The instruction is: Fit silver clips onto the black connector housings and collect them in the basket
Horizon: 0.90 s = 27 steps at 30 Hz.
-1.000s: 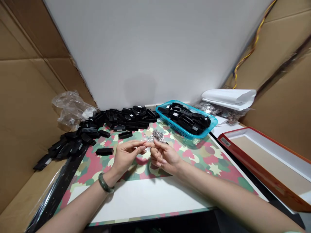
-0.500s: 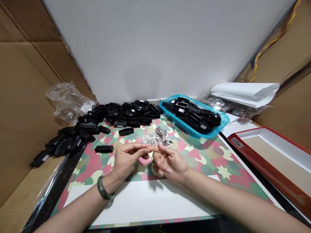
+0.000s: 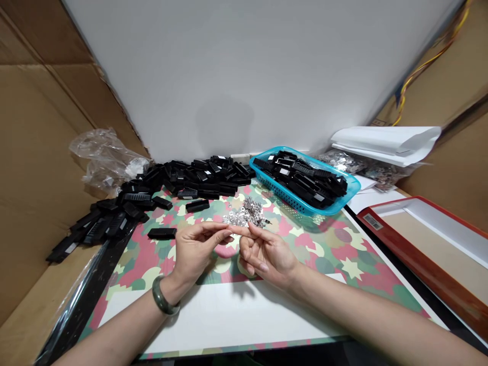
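My left hand (image 3: 195,246), a dark green bangle (image 3: 163,296) at its wrist, is pinched closed over the table. The tips of its thumb and forefinger meet the outstretched forefinger of my right hand (image 3: 271,251). On that right hand the thumb presses against the forefinger and the other fingers curl in. Anything between the fingertips is too small to make out. Just beyond both hands lies a heap of small silvery metal pieces (image 3: 247,211). Below the left fingertips a pink rounded object (image 3: 224,251) shows in part.
A pile of black plastic housings (image 3: 204,178) covers the back left, with loose ones (image 3: 162,233) nearer. More fill a blue basket (image 3: 343,206) at back right. Clear bags (image 3: 110,157), white sheets (image 3: 385,145) and a red-edged box (image 3: 430,239) flank the patterned table mat (image 3: 328,259).
My left hand has shifted slightly left, and its fingertips sit a little farther from the right thumb. The right hand is nearly still.
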### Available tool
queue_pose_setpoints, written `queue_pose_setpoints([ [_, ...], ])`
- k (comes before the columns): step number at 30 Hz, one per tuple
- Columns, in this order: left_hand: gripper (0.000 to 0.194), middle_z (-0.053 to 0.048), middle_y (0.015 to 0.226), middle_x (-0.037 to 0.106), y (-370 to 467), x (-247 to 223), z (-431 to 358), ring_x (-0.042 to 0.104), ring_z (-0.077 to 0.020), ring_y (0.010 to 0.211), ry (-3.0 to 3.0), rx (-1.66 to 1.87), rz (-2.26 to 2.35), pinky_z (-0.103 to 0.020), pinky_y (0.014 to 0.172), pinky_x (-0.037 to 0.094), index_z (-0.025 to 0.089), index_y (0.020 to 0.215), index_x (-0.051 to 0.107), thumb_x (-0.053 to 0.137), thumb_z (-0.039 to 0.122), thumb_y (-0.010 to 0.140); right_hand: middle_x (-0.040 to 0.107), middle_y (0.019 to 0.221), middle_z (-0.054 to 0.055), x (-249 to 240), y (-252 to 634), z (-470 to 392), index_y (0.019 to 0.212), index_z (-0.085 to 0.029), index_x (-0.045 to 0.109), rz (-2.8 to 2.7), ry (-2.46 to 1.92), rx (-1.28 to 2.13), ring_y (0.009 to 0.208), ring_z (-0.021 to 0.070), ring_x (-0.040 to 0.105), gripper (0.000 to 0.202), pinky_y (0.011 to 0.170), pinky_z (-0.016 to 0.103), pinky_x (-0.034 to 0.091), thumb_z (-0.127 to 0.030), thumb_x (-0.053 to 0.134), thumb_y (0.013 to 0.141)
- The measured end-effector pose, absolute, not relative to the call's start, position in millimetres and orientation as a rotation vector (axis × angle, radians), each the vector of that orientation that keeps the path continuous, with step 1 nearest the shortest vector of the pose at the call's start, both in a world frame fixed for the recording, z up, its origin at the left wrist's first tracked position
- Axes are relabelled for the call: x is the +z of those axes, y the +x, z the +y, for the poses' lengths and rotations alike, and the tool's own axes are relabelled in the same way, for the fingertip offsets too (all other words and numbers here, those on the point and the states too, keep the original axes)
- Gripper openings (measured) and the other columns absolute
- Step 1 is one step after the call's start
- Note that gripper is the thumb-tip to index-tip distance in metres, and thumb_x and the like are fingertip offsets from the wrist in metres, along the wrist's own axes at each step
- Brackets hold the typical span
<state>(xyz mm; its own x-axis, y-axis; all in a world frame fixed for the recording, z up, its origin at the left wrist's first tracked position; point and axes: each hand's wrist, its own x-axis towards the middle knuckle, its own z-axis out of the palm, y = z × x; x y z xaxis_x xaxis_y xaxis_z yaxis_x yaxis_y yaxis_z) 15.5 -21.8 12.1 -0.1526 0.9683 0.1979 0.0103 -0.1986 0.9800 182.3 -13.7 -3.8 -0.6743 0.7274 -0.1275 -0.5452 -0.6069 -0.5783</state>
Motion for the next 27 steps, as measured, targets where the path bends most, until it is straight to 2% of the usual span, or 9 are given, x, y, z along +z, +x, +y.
queue_pose_setpoints([
  [7,0.007,-0.002,0.072,0.076,16.8,12.5,-23.8,0.073,-0.0192,0.069,1.300,1.547,1.200,-0.028,0.064,0.063,0.021,0.068,0.076,0.083,0.019,0.067,0.065,0.059,0.000,-3.0,182.1,-15.6,0.114,-0.012,0.070,-0.638,-0.439,2.277,0.030,0.0055,0.032,0.050,0.044,0.022,0.042,-0.036,0.027,0.103],
  [14,0.006,-0.002,0.071,0.076,18.1,12.0,-22.5,0.074,-0.0178,0.066,1.248,1.537,1.160,-0.026,0.062,0.063,0.019,0.071,0.077,0.081,0.017,0.068,0.065,0.059,0.000,-4.1,183.2,-15.4,0.118,-0.010,0.068,-0.636,-0.402,2.293,0.030,0.0057,0.034,0.049,0.047,0.023,0.045,-0.038,0.030,0.104],
  [20,0.010,-0.001,0.070,0.076,17.4,11.0,-22.0,0.074,-0.0161,0.067,1.225,1.550,1.101,-0.024,0.065,0.063,0.020,0.069,0.076,0.078,0.011,0.070,0.067,0.062,0.002,-5.6,182.8,-16.0,0.119,-0.010,0.068,-0.617,-0.346,2.296,0.030,0.0055,0.035,0.051,0.046,0.023,0.045,-0.034,0.026,0.104],
  [27,0.010,0.000,0.069,0.075,17.8,10.8,-22.1,0.073,-0.0144,0.066,1.193,1.559,1.061,-0.021,0.064,0.062,0.020,0.066,0.075,0.080,0.012,0.068,0.065,0.059,0.001,-4.6,182.7,-16.3,0.119,-0.011,0.068,-0.620,-0.371,2.307,0.030,0.0064,0.035,0.052,0.045,0.023,0.044,-0.034,0.023,0.104],
])
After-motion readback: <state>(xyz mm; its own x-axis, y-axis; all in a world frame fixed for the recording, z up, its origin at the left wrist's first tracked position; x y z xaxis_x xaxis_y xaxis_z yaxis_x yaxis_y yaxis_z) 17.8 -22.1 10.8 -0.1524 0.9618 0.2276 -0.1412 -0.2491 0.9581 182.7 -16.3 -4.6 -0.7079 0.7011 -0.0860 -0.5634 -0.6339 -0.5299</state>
